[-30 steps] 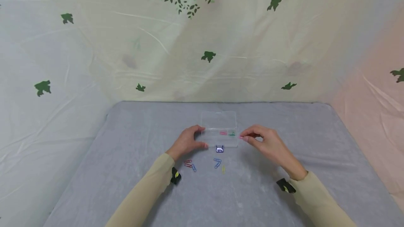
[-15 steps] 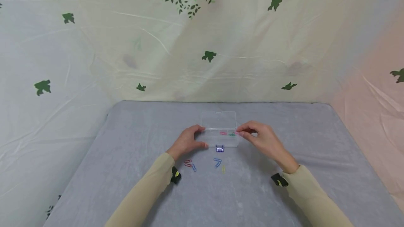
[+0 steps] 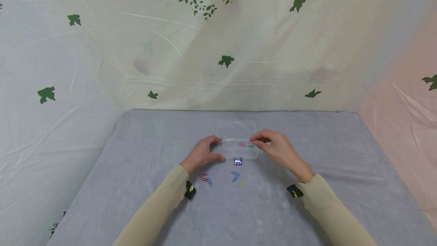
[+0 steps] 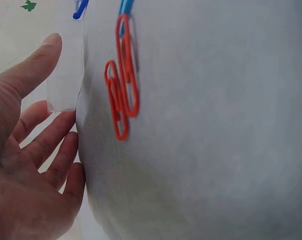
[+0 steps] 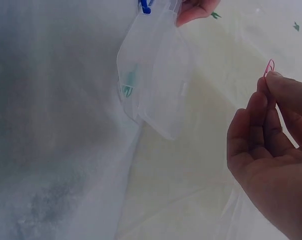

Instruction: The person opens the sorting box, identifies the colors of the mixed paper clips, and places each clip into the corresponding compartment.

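While the left hand (image 3: 202, 154) gripped the left end of the clear box (image 3: 238, 148) with curled thumb and fingers, the right hand (image 3: 275, 149) hovered over the box's right end, pinching a pink paper clip (image 5: 268, 67) between thumb and forefinger. The box sat open in the middle of the grey counter (image 3: 136, 170), its lid (image 3: 236, 128) tipped back toward the wall, with a pink clip (image 3: 241, 144) and a green clip (image 3: 250, 145) already lying inside. To do this step well, I judged that the left hand should pin the box so it could not slide on the cloth, and that the right should bring the clip low over the open tray before parting its fingers, so that the clip would not bounce off the rim. The head view alone showed the layout: a purple binder clip (image 3: 237, 161) touching the box's front edge and loose clips on the counter, red ones (image 3: 203, 177), blue (image 3: 235, 176) and yellow (image 3: 241, 183). The left wrist view showed the two red clips (image 4: 122, 90) overlapping, and fingers (image 4: 38, 65) against the clear wall. The right wrist view alone showed the pinched clip plainly, since the head view hid it behind the fingers.
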### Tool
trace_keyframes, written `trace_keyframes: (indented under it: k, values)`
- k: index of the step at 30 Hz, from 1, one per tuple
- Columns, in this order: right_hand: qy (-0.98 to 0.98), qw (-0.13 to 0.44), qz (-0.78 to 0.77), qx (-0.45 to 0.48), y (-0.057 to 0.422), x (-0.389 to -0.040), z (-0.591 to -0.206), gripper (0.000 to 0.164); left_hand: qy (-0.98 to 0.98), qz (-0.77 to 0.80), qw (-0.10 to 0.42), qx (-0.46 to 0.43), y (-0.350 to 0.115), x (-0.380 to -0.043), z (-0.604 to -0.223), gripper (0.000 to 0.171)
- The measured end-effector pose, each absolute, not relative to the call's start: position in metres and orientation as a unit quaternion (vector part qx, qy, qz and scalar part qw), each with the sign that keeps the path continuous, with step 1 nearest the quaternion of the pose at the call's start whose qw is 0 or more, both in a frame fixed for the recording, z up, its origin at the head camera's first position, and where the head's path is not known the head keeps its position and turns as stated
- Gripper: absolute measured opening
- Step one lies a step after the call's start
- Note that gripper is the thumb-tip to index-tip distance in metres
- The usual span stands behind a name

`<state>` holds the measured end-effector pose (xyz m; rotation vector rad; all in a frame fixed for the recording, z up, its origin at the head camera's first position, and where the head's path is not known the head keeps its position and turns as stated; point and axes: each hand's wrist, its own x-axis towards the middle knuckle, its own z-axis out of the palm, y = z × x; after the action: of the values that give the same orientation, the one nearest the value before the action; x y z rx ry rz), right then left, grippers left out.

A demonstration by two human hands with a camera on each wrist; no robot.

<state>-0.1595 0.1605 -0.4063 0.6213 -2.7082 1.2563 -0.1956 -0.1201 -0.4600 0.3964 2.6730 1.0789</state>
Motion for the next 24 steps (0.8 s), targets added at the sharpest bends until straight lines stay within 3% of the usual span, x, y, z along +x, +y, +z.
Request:
trace_keyframes:
  k: [9,24]
  values:
    - [-0.88,0.044,0.42,0.215,0.152,-0.17,-0.412,0.013,0.912,0.37,0.117,0.134,-0.12,-0.195,-0.459,0.067]
    - [-0.889,-0.011,0.414,0.195,0.14,-0.188,-0.426,0.013,0.909,0.375,0.119,0.135,-0.121,-0.196,-0.459,0.065]
